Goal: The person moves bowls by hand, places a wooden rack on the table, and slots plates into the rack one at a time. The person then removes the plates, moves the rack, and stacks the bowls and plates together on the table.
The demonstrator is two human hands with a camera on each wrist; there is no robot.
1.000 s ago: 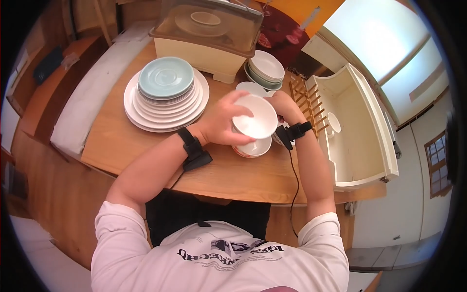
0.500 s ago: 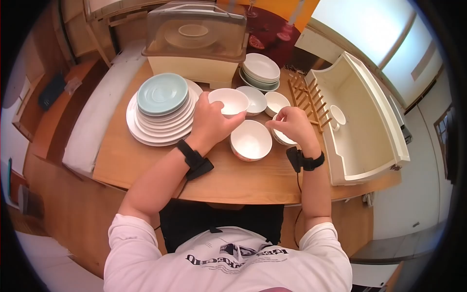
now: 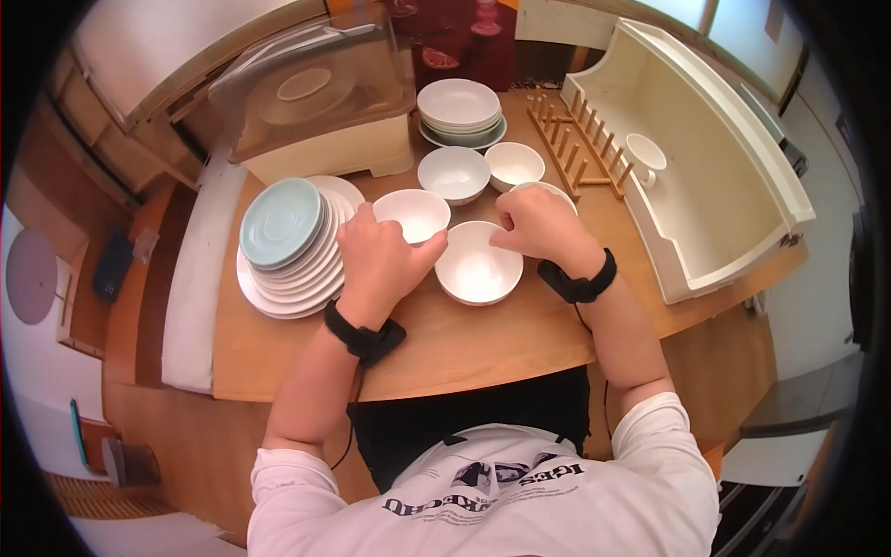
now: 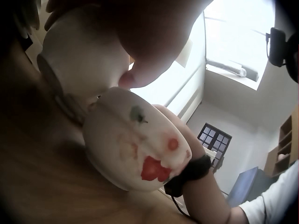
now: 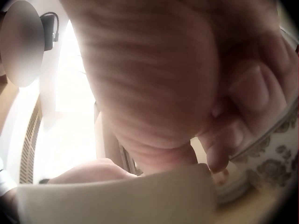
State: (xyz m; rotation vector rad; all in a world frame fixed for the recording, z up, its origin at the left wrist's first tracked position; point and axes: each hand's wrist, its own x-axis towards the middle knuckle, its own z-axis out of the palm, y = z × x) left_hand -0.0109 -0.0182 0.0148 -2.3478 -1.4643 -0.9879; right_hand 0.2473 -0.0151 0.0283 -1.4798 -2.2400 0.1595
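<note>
In the head view, my left hand (image 3: 376, 265) spans the near side of a white bowl (image 3: 415, 212), fingers on the left and thumb on the right. The left wrist view has the thumb tip against this bowl's side (image 4: 86, 53). A flowered bowl (image 3: 478, 267) stands in front on the table, with red blooms outside and a white inside. My right hand (image 3: 549, 234) pinches its upper right rim, thumb over the inside and fingers curled. In the right wrist view, a patterned bowl (image 5: 275, 161) sits close beside these fingers; in the head view the hand partly hides it.
Behind stand a grey-white bowl (image 3: 454, 173), another white bowl (image 3: 516, 163) and stacked bowls (image 3: 458, 104). A plate stack (image 3: 283, 223) is left, below a lidded box (image 3: 325, 148). To the right are a wooden peg rack (image 3: 585, 148) and cream bin (image 3: 715, 213) with a cup (image 3: 644, 153).
My left hand has carried the white bowl from above the flowered bowl to the left and set it down. My right hand has shifted from the right-hand bowl to the flowered bowl's rim.
</note>
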